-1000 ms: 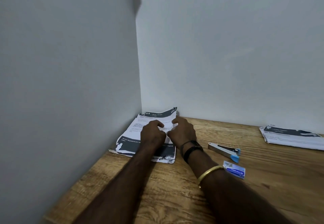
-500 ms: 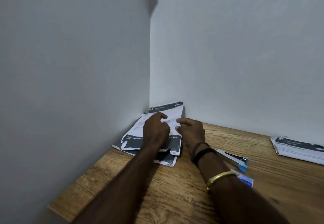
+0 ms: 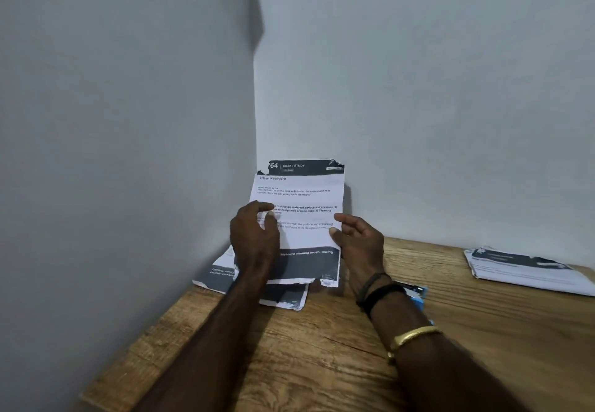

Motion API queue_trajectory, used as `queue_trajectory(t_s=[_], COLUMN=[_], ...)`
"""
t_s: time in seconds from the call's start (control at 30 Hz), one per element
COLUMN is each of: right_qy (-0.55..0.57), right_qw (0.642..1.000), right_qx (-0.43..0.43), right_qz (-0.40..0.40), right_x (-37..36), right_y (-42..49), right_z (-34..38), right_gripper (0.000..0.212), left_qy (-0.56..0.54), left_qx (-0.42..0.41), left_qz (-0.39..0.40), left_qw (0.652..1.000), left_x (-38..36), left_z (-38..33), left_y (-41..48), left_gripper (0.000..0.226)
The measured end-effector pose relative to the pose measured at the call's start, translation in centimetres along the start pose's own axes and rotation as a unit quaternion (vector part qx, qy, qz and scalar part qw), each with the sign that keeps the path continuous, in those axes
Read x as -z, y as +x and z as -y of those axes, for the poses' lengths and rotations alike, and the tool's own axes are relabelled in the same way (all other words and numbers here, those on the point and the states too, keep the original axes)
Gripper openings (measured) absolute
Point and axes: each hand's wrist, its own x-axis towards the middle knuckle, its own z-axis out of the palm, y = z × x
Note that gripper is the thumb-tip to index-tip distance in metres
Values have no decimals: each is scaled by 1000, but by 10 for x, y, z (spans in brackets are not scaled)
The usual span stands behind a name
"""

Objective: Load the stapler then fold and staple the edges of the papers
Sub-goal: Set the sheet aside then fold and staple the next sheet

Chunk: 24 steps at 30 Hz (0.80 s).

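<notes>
My forearms reach out over the wooden desk (image 3: pixel 322 363), a gold bangle (image 3: pixel 415 336) and dark bands (image 3: pixel 378 294) on my right wrist. Just behind that wrist, a blue and silver bit of the stapler (image 3: pixel 417 294) shows on the desk, mostly hidden by my arm, so I cannot tell how it lies. My left hand (image 3: pixel 254 241) is clamped on the left edge of a printed sheet (image 3: pixel 299 215), thumb across its face. My right hand (image 3: pixel 359 241) pinches the sheet's right edge between thumb and curled fingers. Between them the sheet stands nearly upright, its torn lower edge nearest me, a dark band across its bottom and another along its top with "64 DESK / STUDY" and the heading "Clean Keyboard". Under my left hand the rest of the paper stack (image 3: pixel 222 274) lies flat in the corner, touching the wall. Far off to the right of my right hand a second paper pile (image 3: pixel 528 271) rests on the desk near the back wall (image 3: pixel 434 89).
</notes>
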Motion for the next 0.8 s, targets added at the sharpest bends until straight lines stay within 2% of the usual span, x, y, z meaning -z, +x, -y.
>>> queue_trajectory(t_s=[0.17,0.33,0.53,0.63,0.73,0.8], right_qy=[19,19,-36,-98,-138,-148], right_qw=[1000,1000,999,995,990,989], right_qx=[-5,1,21,24,8,-6], right_qz=[-6,-18,-22,-8,-9,-13], right_x=[40,84,140,163,177,184], right_y=[-6,-9,-7,-4,-1,2], right_z=[18,34,48,52,51,50], right_gripper=[31,32,38,44,42,40], left_qy=[17,-70,-136,-168,-209,-222], left_qx=[19,117,179,224,263,270], left_qz=[45,112,123,161,226,243], left_qw=[999,984,967,946,914,905], left_x=[-14,-34,-66,-84,-99,-104], left_z=[-9,-25,-43,-45,-39,-32], left_y=[-15,-30,-44,-48,-52,-55], left_gripper=[19,20,26,21,23,25])
